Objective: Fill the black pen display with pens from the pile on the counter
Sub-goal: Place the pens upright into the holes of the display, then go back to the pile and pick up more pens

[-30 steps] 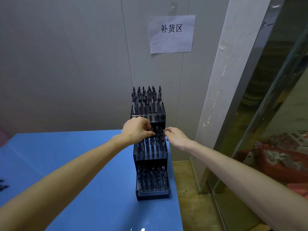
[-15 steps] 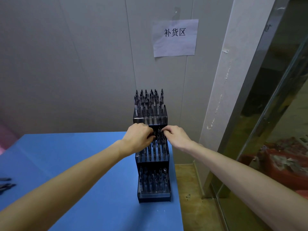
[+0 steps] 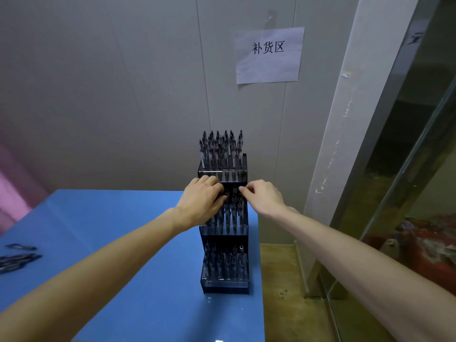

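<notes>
Both the left hand point(image 3: 201, 202) and the right hand point(image 3: 262, 197) curl fingers onto slim glossy pens point(image 3: 232, 206) in the stepped black display point(image 3: 225, 283) at the smooth blue counter's point(image 3: 118, 233) three-o'clock edge.

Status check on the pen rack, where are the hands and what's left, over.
Both hands at middle tier of black display: left hand and right hand fingering pens. Loose pens wait far left. Nothing blocking.

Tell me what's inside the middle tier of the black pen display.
Dark pens stand upright in the black stepped pen display. The left hand covers that tier's left part; its contents there are hidden.
</notes>
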### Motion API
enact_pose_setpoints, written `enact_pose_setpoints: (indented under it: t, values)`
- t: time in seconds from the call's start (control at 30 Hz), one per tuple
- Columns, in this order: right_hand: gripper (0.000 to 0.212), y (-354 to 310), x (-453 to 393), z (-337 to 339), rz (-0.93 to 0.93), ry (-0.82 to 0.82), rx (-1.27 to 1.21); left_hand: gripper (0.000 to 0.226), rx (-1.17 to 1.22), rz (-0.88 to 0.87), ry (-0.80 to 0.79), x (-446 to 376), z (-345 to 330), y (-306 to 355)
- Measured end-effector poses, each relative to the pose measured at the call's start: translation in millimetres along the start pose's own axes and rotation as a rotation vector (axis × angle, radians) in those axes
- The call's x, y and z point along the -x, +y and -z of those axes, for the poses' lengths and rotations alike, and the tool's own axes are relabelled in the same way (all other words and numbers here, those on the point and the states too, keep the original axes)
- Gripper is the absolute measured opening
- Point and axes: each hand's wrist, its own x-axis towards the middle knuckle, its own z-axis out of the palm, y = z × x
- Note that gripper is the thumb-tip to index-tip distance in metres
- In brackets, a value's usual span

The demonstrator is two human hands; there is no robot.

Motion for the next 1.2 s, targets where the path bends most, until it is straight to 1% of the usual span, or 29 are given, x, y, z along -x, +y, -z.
enact_pose_setpoints:
  t: [0.1,0.2,0.27,0.3,0.37,0.43,0.5,0.57,0.67,0.7,0.77,0.83,0.9,0.97,1.0,1.03,1.1,1.2]
  values:
    - [0.039,-7,7,3,0.114,0.084,0.111,0.045,-0.020,0.070,-0.032,7,5,1]
    - [0.037,-8,15,0,0.344,0.159,0.167,0.071,-0.041,0.143,-0.104,22,12,5]
    - [0.043,-9,20,-6,0.467,0.147,0.202,0.088,-0.080,0.179,-0.170,36,16,6]
    - [0.048,-10,23,-10,0.506,0.128,0.237,0.091,-0.111,0.193,-0.203,45,16,4]
    - [0.057,-13,30,-19,0.560,0.086,0.325,0.086,-0.173,0.228,-0.269,63,15,-2]
    - [0.062,-21,38,-27,0.612,0.073,0.392,0.083,-0.201,0.261,-0.333,83,15,-13]
    - [0.064,-33,47,-36,0.637,0.050,0.404,0.085,-0.238,0.295,-0.379,109,18,-30]
    - [0.065,-50,54,-47,0.643,-0.003,0.401,0.093,-0.282,0.330,-0.405,136,24,-48]
    - [0.065,-81,56,-68,0.674,-0.057,0.463,0.087,-0.311,0.395,-0.457,179,36,-74]
    - [0.065,-93,57,-77,0.686,-0.064,0.481,0.089,-0.318,0.419,-0.477,195,41,-84]
    - [0.064,-120,59,-96,0.699,-0.084,0.499,0.094,-0.334,0.454,-0.511,230,48,-107]
    - [0.063,-152,63,-118,0.703,-0.120,0.502,0.081,-0.352,0.485,-0.548,268,53,-134]
    - [0.064,-188,68,-142,0.699,-0.168,0.525,0.075,-0.358,0.513,-0.586,304,63,-162]
    - [0.067,-228,72,-170,0.690,-0.214,0.535,0.073,-0.343,0.547,-0.596,342,72,-193]
    - [0.068,-233,73,-175,0.678,-0.239,0.536,0.074,-0.336,0.552,-0.599,348,71,-199]
    - [0.068,-266,78,-199,0.678,-0.263,0.535,0.076,-0.328,0.569,-0.612,378,79,-223]
    - [0.069,-295,83,-223,0.656,-0.316,0.556,0.076,-0.305,0.592,-0.646,406,82,-248]
    - [0.070,-363,90,-273,0.689,-0.345,0.625,0.072,-0.274,0.658,-0.667,463,90,-306]
